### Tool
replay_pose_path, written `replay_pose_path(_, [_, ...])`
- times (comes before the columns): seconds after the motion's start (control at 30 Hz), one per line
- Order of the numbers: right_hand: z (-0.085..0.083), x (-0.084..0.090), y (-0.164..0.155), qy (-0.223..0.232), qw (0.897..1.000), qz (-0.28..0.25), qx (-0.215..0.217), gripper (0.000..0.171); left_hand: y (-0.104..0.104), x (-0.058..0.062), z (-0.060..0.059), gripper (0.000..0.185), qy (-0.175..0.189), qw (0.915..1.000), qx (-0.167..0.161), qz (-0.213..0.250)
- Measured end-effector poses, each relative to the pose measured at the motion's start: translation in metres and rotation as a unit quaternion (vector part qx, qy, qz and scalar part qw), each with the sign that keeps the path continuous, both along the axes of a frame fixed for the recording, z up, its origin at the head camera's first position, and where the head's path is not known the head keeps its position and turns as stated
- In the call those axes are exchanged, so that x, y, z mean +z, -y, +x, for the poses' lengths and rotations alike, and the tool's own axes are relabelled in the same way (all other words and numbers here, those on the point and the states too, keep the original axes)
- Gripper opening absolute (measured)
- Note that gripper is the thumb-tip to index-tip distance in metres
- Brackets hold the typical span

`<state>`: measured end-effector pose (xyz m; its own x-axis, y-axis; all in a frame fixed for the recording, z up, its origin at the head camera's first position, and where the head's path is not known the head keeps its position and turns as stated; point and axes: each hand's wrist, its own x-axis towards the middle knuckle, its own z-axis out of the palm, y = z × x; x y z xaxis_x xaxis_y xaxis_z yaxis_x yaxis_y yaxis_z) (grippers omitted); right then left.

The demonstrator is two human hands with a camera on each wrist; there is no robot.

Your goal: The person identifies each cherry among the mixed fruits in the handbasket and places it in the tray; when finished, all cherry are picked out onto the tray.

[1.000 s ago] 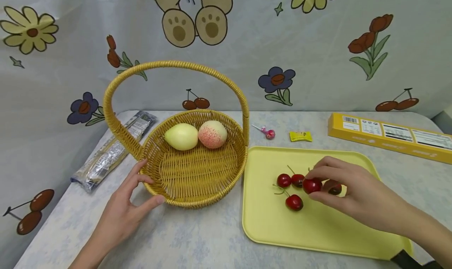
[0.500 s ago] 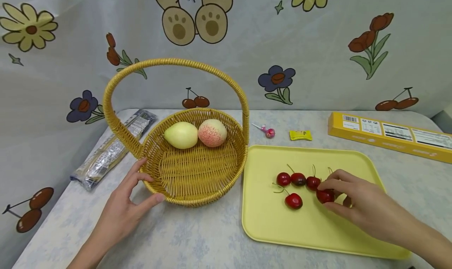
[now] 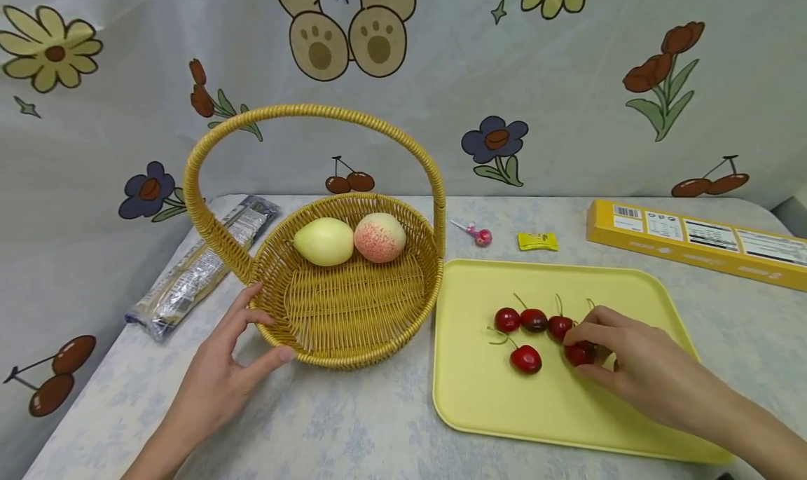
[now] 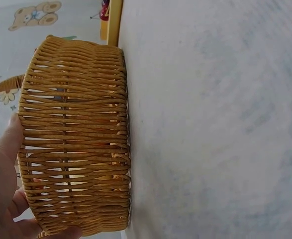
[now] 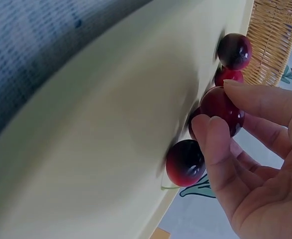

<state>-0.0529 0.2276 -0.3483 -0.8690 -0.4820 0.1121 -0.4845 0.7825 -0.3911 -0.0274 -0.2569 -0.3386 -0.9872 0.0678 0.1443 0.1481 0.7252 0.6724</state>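
Note:
My right hand (image 3: 637, 368) pinches a dark red cherry (image 5: 223, 109) between thumb and fingertips, low over the yellow tray (image 3: 492, 410). Several more cherries with stems lie close by, such as one cherry (image 3: 525, 359) to its left and another cherry (image 5: 185, 163) beside the fingers, hidden behind the hand in the head view. On the left, my left hand (image 3: 221, 375) holds the rim of a wicker basket (image 3: 353, 312), thumb against the outside and fingers over the edge. Inside the basket rest a pale green pear-shaped fruit (image 3: 324, 242) and a pink-speckled peach (image 3: 380, 237).
Behind the tray are a lollipop (image 3: 482, 237) and a small yellow-wrapped candy (image 3: 537, 242). A long yellow box (image 3: 700, 245) lies at the back right. Left of the basket is a silvery plastic packet (image 3: 202, 266). The basket's tall handle (image 3: 315, 110) arches over it; a printed cloth hangs behind.
My right hand has moved a little right and nearer with the pinched cherry, uncovering a cherry behind it and covering another to the right. The left hand and basket stay put.

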Motion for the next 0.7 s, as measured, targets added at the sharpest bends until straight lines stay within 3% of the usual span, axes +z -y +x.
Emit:
replay_pose_path(0.17, [0.0004, -0.0019, 0.0012, 0.029, 0.999, 0.011, -0.010, 0.035, -0.0002, -0.0010, -0.0015, 0.035, 0.000, 1.0000, -0.002, -0.005])
replay_pose_path(0.7, [0.0019, -0.0052, 0.0021, 0.018, 1.000, 0.003, -0.004, 0.032, 0.0024, -0.0033, 0.0015, 0.036, -0.009, 0.9999, -0.002, -0.009])
